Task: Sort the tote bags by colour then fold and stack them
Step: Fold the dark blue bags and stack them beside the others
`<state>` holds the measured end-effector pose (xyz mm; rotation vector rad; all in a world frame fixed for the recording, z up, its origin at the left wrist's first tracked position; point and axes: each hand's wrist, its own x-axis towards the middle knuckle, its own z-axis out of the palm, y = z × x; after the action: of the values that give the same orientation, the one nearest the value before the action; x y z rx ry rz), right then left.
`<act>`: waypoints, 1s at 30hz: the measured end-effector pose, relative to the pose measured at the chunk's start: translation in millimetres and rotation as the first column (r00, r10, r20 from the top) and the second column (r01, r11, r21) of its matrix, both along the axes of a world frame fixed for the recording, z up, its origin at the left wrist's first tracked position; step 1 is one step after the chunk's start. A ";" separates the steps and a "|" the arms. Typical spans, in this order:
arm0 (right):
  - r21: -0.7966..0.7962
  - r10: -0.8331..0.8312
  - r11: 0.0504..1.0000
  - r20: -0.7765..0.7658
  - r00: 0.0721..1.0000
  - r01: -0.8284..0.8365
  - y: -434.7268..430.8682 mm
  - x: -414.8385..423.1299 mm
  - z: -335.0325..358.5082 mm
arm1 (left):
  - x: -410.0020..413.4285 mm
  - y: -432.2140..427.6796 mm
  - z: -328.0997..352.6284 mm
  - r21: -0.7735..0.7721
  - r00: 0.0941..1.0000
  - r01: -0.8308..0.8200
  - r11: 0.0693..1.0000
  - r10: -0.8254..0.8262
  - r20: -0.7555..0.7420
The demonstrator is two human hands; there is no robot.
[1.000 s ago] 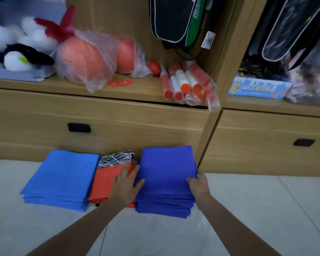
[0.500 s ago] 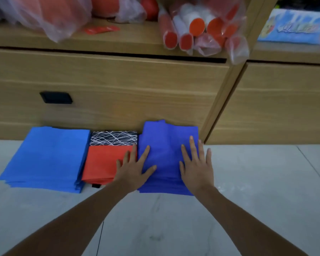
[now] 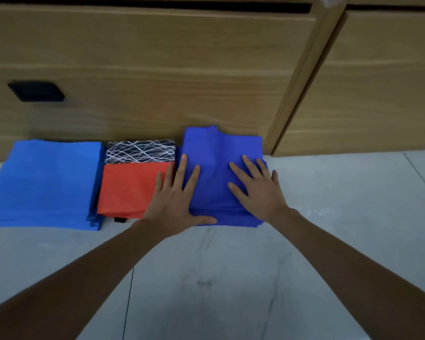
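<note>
Three stacks of folded tote bags sit in a row on the floor (image 3: 206,278) before you, close against the drawer front (image 3: 145,69). The left stack (image 3: 44,182) lies just beside the middle stack (image 3: 130,190), which meets the right stack (image 3: 214,163). A separate folded bag (image 3: 140,151) lies at the rear of the middle stack, nearest the drawer. Your left hand (image 3: 174,204) rests flat across the join of the middle and right stacks. Your right hand (image 3: 258,192) rests flat on top of the right stack. A second drawer (image 3: 378,94) stands further right, past a divider (image 3: 302,77).
</note>
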<state>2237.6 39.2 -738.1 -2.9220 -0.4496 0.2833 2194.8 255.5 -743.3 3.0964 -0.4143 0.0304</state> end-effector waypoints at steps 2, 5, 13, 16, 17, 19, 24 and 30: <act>0.024 0.032 0.999 0.025 0.999 -0.033 -5.5 -3.4 12.7 | -6.5 6.5 -0.4 0.053 0.996 0.087 0.995 -0.088 0.027; 0.053 0.145 0.986 0.183 0.972 -0.158 -14.3 -17.2 26.3 | -11.7 8.9 3.3 0.143 0.990 0.128 0.981 -0.136 0.043; -0.232 0.031 0.973 0.033 0.999 -0.023 -28.7 -46.0 8.6 | -4.2 3.6 12.1 0.339 0.993 0.119 0.933 -0.102 -0.067; -0.132 0.067 0.988 -0.055 0.996 -0.074 -25.2 -30.4 9.7 | -3.2 6.1 12.5 0.266 0.990 0.117 0.957 -0.093 -0.103; -0.120 0.073 0.989 -0.074 0.995 -0.081 -26.3 -27.4 11.1 | -2.8 6.8 13.3 0.256 0.990 0.118 0.959 -0.093 -0.108; -0.115 0.082 0.989 -0.092 0.992 -0.093 -28.9 -25.6 14.4 | -4.6 5.7 15.3 0.230 0.989 0.111 0.967 -0.085 -0.121; 0.164 0.102 0.984 -0.183 0.978 -0.072 -40.7 -29.6 26.0 | -9.8 -2.2 24.8 0.121 0.993 0.043 0.992 -0.029 -0.117; 0.117 0.063 0.992 -0.181 0.982 -0.042 -30.5 -24.6 27.9 | -8.7 -11.9 31.9 0.193 0.989 -0.037 0.981 0.063 -0.133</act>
<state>2213.1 8.7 -710.2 -2.7453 -0.4970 0.5133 2186.1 243.6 -711.4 3.2682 -0.3539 -0.2359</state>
